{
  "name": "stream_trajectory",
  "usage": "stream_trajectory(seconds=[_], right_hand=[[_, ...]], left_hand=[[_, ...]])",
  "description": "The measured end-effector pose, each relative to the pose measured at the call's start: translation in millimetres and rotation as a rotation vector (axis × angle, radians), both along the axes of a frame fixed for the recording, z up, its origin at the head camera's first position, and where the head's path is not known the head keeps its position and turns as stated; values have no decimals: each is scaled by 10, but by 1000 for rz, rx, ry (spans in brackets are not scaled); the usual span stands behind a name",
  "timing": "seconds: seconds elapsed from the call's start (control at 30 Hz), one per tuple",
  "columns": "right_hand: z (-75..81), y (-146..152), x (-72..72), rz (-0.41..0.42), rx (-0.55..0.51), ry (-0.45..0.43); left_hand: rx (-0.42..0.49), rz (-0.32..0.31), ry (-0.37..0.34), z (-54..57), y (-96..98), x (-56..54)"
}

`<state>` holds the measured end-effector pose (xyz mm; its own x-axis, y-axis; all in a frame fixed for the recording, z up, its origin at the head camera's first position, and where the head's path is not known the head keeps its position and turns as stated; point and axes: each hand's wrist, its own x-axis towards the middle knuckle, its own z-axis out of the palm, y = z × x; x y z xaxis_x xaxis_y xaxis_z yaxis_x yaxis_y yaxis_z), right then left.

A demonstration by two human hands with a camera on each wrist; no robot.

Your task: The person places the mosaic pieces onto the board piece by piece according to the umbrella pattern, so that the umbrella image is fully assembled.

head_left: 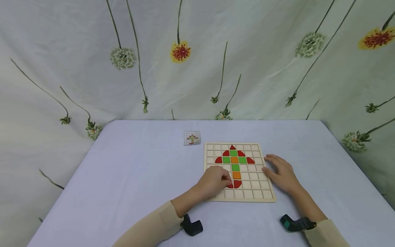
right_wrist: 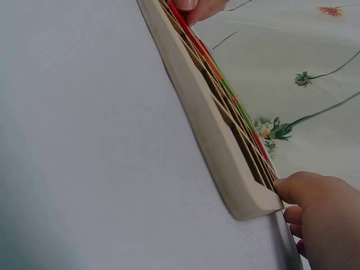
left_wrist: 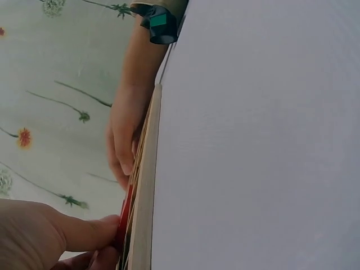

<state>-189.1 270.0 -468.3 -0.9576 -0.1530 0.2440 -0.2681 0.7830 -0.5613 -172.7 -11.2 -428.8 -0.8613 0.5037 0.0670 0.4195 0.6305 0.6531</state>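
A square wooden grid board (head_left: 257,195) lies on the table, with red, green and orange flat pieces set in a tree-like pattern. My left hand (head_left: 214,180) reaches over the board's lower left and pinches a red rounded piece (head_left: 229,186) at the pattern's bottom; the fingers partly cover it. Beside it sits another red quarter-round piece (head_left: 237,184), below an orange square (head_left: 236,175). My right hand (head_left: 282,173) rests at the board's right edge, its thumb (right_wrist: 292,188) touching the rim and its fingers loosely extended.
A small pattern card (head_left: 192,138) showing a similar figure lies behind the board, to its left. White cloth covers the table (head_left: 139,171), and a flower-print curtain (head_left: 197,79) hangs behind it. Both wrists carry black camera straps (head_left: 192,226).
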Motion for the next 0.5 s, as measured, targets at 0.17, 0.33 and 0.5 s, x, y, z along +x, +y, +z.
stream_trajectory(seconds=[0.17, 0.33, 0.5], right_hand=[[-2, -4, 1, 5, -1, 4], [3, -7, 1, 6, -4, 3], [10, -12, 7, 2, -2, -2]], left_hand=[[-10, -35, -6, 2, -17, 6], [-4, -64, -7, 2, -17, 2], [32, -77, -21, -46, -82, -69]])
